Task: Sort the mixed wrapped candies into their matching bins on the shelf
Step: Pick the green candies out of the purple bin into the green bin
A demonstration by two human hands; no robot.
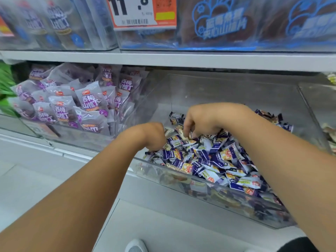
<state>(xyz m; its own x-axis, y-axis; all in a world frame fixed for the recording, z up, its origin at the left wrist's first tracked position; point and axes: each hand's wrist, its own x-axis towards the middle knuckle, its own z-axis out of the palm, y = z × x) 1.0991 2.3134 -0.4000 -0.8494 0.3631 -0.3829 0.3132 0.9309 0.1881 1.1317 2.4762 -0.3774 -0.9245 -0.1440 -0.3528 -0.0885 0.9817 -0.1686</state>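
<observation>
A clear plastic bin [181, 171] on the lower shelf holds a heap of small purple-and-white wrapped candies [214, 160]. Both my hands reach into it from above. My left hand [151, 135] is at the heap's left edge with fingers curled down into the candies; what they hold is hidden. My right hand [198, 120] is farther back, and its fingertips pinch at a pale candy [187, 136] on top of the pile.
The bin to the left holds several larger purple bags [87, 104]. Green packets [5, 84] show at the far left. Another clear bin [327, 128] adjoins on the right. The shelf above carries bins and an orange price tag [143, 11]. A shoe [136, 246] shows below.
</observation>
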